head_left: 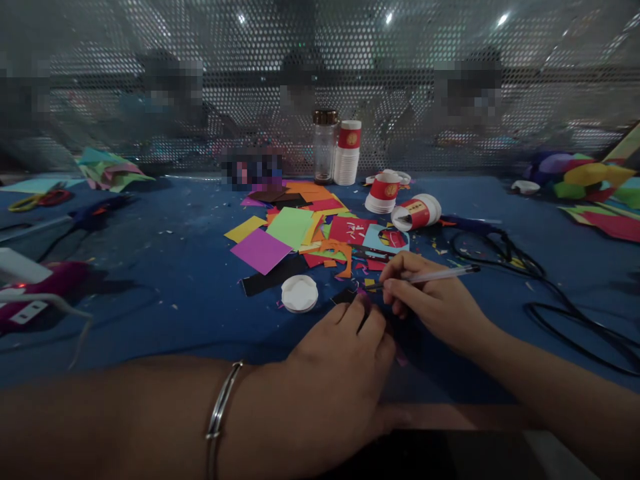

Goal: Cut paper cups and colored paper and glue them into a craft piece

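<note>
A small black paper piece [345, 295] is pinned flat to the blue table [165, 280] under the fingertips of the left hand [340, 367], while a pen [430, 275] is pinched closed in the right hand [430, 300], its tip at the piece. Marking appears under way, not finished. Just beyond lies a white lid [299, 293]; farther off, cut coloured paper [300, 233] and paper cups [400, 200] are scattered.

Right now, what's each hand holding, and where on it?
The right hand holds a pen near its tip end, barrel pointing right. The left hand presses flat on a small dark paper piece, fingers on its edge; no real grip is visible.
</note>
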The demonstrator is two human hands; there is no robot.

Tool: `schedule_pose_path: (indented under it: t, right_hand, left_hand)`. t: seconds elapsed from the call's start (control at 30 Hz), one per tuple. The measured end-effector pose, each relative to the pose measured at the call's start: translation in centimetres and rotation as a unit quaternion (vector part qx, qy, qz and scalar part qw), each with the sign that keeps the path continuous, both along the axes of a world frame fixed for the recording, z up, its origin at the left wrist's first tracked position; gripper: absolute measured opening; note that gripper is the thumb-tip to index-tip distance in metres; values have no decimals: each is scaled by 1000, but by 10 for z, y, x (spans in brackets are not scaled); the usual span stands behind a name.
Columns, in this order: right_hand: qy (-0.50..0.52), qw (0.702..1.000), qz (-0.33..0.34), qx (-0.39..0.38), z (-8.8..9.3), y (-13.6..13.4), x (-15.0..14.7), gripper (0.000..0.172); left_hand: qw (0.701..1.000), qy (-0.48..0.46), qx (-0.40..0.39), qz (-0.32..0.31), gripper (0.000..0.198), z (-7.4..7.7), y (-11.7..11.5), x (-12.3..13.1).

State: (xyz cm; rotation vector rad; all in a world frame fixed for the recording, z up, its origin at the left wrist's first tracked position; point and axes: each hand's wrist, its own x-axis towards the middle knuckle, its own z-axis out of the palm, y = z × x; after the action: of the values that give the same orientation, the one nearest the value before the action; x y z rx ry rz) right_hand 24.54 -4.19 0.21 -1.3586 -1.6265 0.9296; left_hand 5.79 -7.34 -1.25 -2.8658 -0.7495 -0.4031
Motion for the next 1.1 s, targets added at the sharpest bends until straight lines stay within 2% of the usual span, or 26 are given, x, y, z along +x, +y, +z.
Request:
schedule_pose_path:
  t: [0.4, 0.7, 1.1]
  right_hand:
    - [-15, 1000, 19, 13, 0, 0, 0, 3]
    - [-22, 999, 28, 14, 0, 2, -1, 5]
    - [-10, 1000, 17, 9, 0, 2, -1, 5]
  left_hand:
    - [1000, -5, -27, -11, 70, -4, 3, 0]
    - [999, 7, -37, -14, 72, 3, 3, 0]
    - [998, 12, -64, -10, 72, 3, 5, 1]
